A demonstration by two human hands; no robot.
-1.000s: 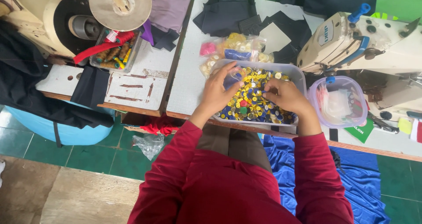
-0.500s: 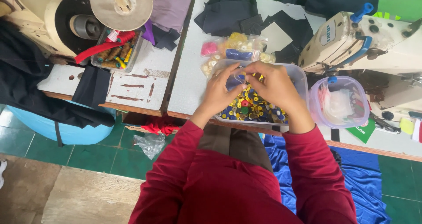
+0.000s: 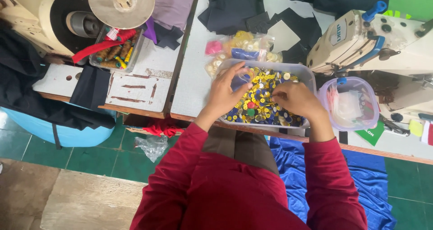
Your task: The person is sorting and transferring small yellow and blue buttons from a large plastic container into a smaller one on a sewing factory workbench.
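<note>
A clear plastic tub [image 3: 301, 71] full of loose buttons [image 3: 260, 101], mostly yellow and blue, sits at the near edge of a white worktable [image 3: 194, 83]. My left hand [image 3: 226, 93] rests inside the tub's left end, fingers curled in the buttons; whether it holds one I cannot tell. My right hand [image 3: 294, 99] is over the tub's right half, its fingertips pinched down among the buttons. Red sleeves cover both forearms.
A cream sewing machine [image 3: 361, 38] stands at the right, with a round clear container [image 3: 352, 104] in front of it. Bags of buttons [image 3: 239, 47] and dark fabric pieces [image 3: 234, 6] lie behind the tub. A tray of thread spools [image 3: 115, 51] and a second machine are at the left. Blue cloth [image 3: 361, 176] lies under the table.
My hands were raised together over the tub's far left corner; they have now dropped apart into the buttons, the left at the left end, the right further right.
</note>
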